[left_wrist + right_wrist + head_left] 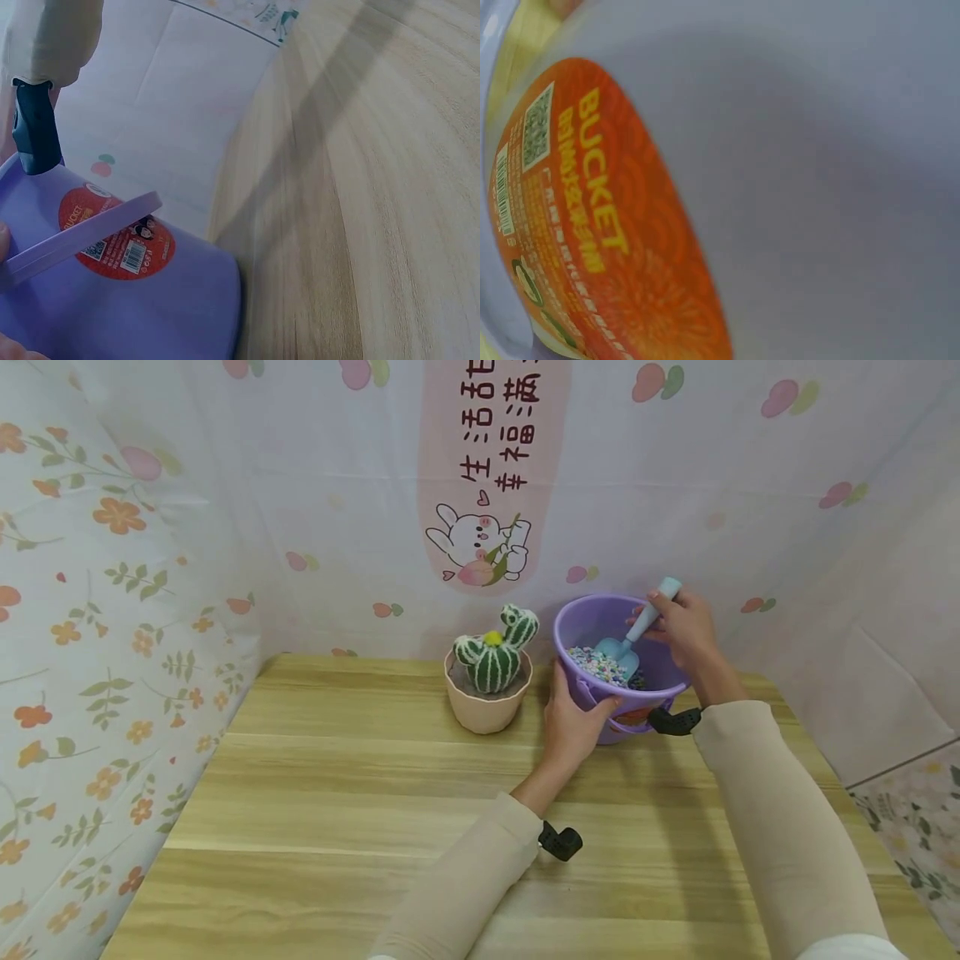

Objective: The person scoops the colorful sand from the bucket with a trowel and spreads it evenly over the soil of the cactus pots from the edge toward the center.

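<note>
A purple bucket point(611, 693) stands at the back right of the table, with small multicoloured pellets point(592, 665) gathered toward its left side. My left hand point(572, 718) holds the bucket from outside, thumb across the front and fingers along the left wall. Over the bucket's mouth, my right hand point(686, 628) grips the handle of a light blue toy shovel point(647, 620). The shovel's blade point(621, 656) sits among the pellets. A lowered purple handle and a red round label point(120, 244) show on the bucket in the left wrist view. Only the bucket's labelled wall fills the right wrist view.
A knitted cactus point(495, 664) in a pale pink pot point(483, 714) stands just left of the bucket. Behind both hangs a printed cloth point(337, 527). Wooden tabletop point(337, 827) extends to the left and front.
</note>
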`<action>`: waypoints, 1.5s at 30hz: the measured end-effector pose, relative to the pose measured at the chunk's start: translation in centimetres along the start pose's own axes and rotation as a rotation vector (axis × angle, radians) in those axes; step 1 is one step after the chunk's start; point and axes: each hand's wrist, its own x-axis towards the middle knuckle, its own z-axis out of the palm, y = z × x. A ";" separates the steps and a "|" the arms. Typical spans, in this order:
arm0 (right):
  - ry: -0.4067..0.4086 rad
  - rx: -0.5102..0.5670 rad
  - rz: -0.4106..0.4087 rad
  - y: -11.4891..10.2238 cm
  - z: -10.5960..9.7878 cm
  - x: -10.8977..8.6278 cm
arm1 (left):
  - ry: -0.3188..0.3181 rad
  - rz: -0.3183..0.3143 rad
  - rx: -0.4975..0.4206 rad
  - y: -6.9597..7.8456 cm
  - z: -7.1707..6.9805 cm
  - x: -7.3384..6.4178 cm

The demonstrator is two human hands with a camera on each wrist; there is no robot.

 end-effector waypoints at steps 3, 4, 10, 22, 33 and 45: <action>0.017 0.021 -0.006 0.3 0.0 0.1 | -0.003 0.000 0.008 0.0 -0.1 0.0; 0.023 0.032 -0.006 0.3 0.0 0.1 | -0.002 -0.003 0.011 0.0 -0.1 0.0; 0.029 0.076 0.005 0.3 0.0 0.1 | -0.004 -0.027 0.018 0.3 -0.2 0.1; -0.063 0.110 0.059 0.2 -0.4 0.1 | 0.002 -0.006 0.025 0.3 -0.1 0.3; -0.063 0.132 0.096 0.3 -0.5 0.0 | 0.004 -0.020 0.041 0.1 0.0 0.2; 0.027 0.314 0.133 -0.1 -0.7 0.0 | 0.000 -0.012 0.051 0.1 0.0 0.1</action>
